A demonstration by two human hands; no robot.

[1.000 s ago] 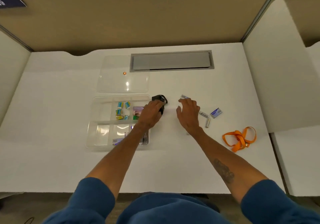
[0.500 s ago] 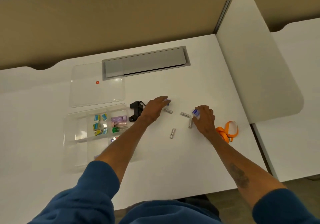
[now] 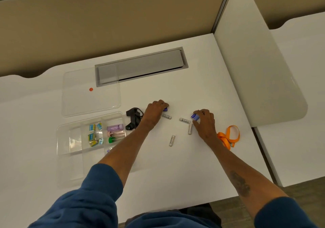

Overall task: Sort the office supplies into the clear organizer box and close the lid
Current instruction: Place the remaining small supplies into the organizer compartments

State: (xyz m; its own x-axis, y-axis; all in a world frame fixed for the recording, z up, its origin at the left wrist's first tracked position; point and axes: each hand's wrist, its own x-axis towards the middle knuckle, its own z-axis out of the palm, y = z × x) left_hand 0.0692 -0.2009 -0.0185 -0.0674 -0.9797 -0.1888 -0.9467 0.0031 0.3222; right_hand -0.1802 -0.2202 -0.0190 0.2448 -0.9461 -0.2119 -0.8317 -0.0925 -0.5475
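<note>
On our white desk (image 3: 193, 166), fenced by tan partitions (image 3: 105, 25), the clear organizer box (image 3: 60, 139) sits left, its lid (image 3: 79, 102) off, just behind. Our right hand (image 3: 205, 123) pinches a small blue box (image 3: 194, 116); our left hand (image 3: 154, 112) curls round a blue item (image 3: 165, 109), perhaps another box. Batteries (image 3: 172, 140) lie between the hands.

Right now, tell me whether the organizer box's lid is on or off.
Off. The clear lid lies flat on the table, just behind the organizer box, whose compartments are uncovered.

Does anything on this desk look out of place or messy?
Nothing is spilled or broken. Four batteries lie loose at odd angles to the right of the box, and its lid sits apart, overlapping the grey desk hatch.
</note>
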